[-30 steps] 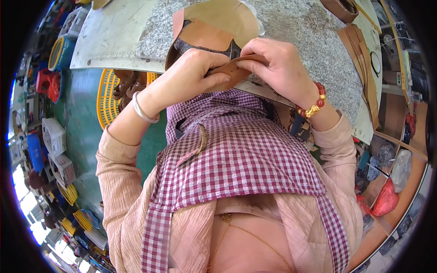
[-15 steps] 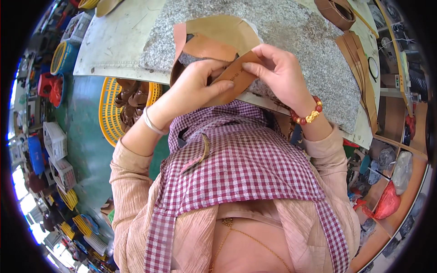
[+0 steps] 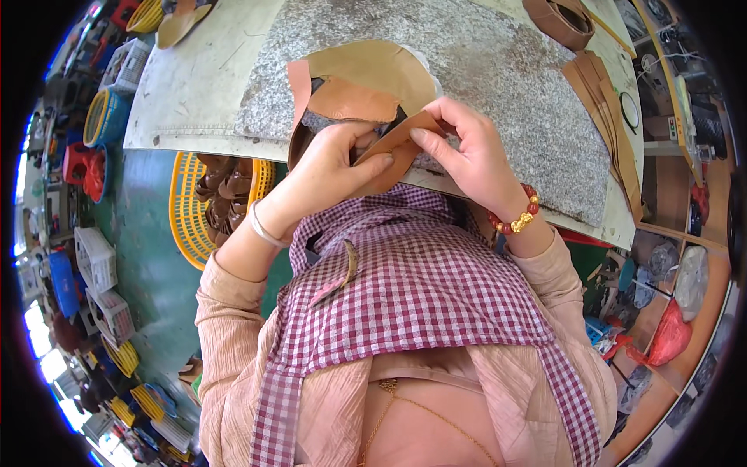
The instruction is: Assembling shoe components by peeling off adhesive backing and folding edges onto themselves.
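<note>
"Starting at the left, what do we have?"
"We have a yellow basket (image 3: 180, 204) beside the table (image 3: 194, 101), with brown pieces (image 3: 226, 187) inside."
"And the left hand (image 3: 331, 163)?"
"We see it pinching the lower left end of a tan leather band (image 3: 399, 158), thumb on the near face."
"Where is that band?"
"Slanting up between both hands, at the table's front edge. Just behind it we see a larger leather piece (image 3: 373, 62), olive with an orange patch (image 3: 354, 100), over the grey stone slab (image 3: 521, 93); the hands cover much, so we can't say whether the two are joined."
"The right hand (image 3: 473, 156)?"
"Holding the band's upper end between thumb and fingers; we notice a red beaded bracelet (image 3: 520, 224)."
"Past that?"
"We find brown strips (image 3: 601, 124) along the slab's right side, beside a thin black ring (image 3: 622, 110)."
</note>
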{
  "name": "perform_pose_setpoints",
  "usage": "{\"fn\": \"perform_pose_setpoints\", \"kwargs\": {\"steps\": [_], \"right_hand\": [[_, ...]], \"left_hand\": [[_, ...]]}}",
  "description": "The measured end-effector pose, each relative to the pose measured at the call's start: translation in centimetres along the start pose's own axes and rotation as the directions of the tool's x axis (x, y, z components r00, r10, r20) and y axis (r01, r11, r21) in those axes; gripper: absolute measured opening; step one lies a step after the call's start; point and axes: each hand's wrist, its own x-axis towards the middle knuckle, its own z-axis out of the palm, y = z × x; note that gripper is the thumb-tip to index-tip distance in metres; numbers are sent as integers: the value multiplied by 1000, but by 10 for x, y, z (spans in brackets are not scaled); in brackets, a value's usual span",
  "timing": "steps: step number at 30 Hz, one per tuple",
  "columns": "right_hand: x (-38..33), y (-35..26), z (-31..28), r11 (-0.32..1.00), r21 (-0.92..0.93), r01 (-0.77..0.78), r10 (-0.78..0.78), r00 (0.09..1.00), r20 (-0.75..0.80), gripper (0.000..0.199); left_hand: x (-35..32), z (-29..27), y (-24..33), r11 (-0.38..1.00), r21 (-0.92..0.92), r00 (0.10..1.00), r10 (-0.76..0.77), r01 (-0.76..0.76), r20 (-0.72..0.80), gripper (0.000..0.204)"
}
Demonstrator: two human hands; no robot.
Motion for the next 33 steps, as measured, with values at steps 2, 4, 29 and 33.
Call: {"fn": "perform_pose_setpoints", "kwargs": {"steps": [2, 4, 29, 33], "right_hand": [[2, -2, 0, 1000, -18, -23, 23, 1000, -18, 8], [3, -8, 1, 997, -55, -63, 61, 998, -31, 9], [53, 9, -9, 510, 859, 45, 505, 793, -341, 31], [40, -6, -10, 473, 881, 32, 371, 899, -231, 34]], "left_hand": [[2, -1, 0, 1000, 0, 1000, 1, -1, 9, 23], [0, 0, 1, 1000, -9, 1000, 1, -1, 6, 26], [13, -11, 47, 890, 406, 962, 261, -206, -84, 8], [25, -18, 43, 857, 415, 902, 399, -304, -163, 6]]}}
